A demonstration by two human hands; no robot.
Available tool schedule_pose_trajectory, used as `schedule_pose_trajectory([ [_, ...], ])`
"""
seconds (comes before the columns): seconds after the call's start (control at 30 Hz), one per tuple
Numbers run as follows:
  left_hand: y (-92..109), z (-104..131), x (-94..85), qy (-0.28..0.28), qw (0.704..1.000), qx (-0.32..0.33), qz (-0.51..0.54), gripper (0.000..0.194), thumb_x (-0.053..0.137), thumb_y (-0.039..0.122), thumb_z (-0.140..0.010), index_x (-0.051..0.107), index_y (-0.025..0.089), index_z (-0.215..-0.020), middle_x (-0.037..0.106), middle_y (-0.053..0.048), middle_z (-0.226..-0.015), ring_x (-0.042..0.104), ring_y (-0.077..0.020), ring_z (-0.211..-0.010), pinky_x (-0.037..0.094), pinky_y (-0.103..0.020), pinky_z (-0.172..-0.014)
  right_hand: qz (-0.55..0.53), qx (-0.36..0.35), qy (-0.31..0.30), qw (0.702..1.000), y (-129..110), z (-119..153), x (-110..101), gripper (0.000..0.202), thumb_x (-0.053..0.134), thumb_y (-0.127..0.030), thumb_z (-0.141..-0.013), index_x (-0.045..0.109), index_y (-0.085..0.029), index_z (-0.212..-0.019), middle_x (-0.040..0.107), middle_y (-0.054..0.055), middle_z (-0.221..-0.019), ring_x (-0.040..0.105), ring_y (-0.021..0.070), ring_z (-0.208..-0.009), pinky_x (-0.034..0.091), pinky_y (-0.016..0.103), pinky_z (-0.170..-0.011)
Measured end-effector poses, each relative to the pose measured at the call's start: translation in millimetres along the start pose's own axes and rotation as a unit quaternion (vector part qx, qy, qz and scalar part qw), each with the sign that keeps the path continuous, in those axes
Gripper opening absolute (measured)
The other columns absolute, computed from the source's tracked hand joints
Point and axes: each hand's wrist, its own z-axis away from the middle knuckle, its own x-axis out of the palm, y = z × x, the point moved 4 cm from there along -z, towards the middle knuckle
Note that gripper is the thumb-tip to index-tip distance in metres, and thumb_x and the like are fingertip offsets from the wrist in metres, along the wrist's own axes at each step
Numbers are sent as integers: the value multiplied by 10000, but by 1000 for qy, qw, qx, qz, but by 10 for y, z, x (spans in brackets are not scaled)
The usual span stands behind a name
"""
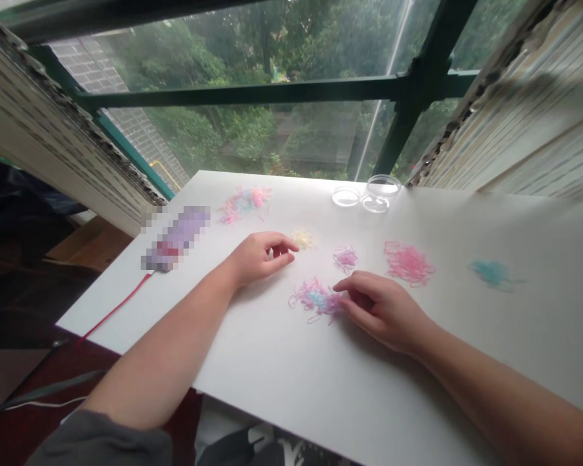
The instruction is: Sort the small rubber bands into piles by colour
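Note:
Small elastic bands lie in loose piles sorted partly by colour on a white table. My left hand [262,257] hovers beside the pale yellow pile [302,239], thumb and forefinger apart, with nothing visible between them. At the right edge of a mixed pink, purple and blue pile [317,299] is my right hand [381,307]. Its thumb and forefinger are parted, their tips at the bands; the other fingers curl under. Just beyond it lie a purple pile [344,258] and a larger pink pile [409,263]. A teal pile [493,272] sits farther right.
Another mixed pile [247,202] lies at the back left of the white table [272,362]. Clear round containers [383,186] stand near the back edge. A pixelated purple object [182,236] with a red cable [116,307] rests at the left. A window frame [243,94] rises behind.

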Motion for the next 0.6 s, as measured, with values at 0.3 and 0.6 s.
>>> schedule_pose_trajectory([
  [0.3, 363, 92, 255, -151, 983, 101, 7, 192, 596, 265, -756, 649, 175, -917, 627, -27, -751, 546, -111, -663, 434, -235, -636, 44, -27, -37, 998, -56, -5, 35, 119, 542, -214, -802, 642, -218, -866, 565, 7, -744, 511, 101, -600, 372, 218, -563],
  [0.6, 367, 105, 249, -160, 981, 89, -62, 229, 622, 382, -731, 616, 176, -831, 604, -13, -728, 520, -115, -636, 396, -235, -598, 37, -30, -29, 998, -50, 2, 21, 148, 501, -111, -743, 607, -198, -800, 572, 20, -739, 502, 123, -628, 365, 229, -562],
])
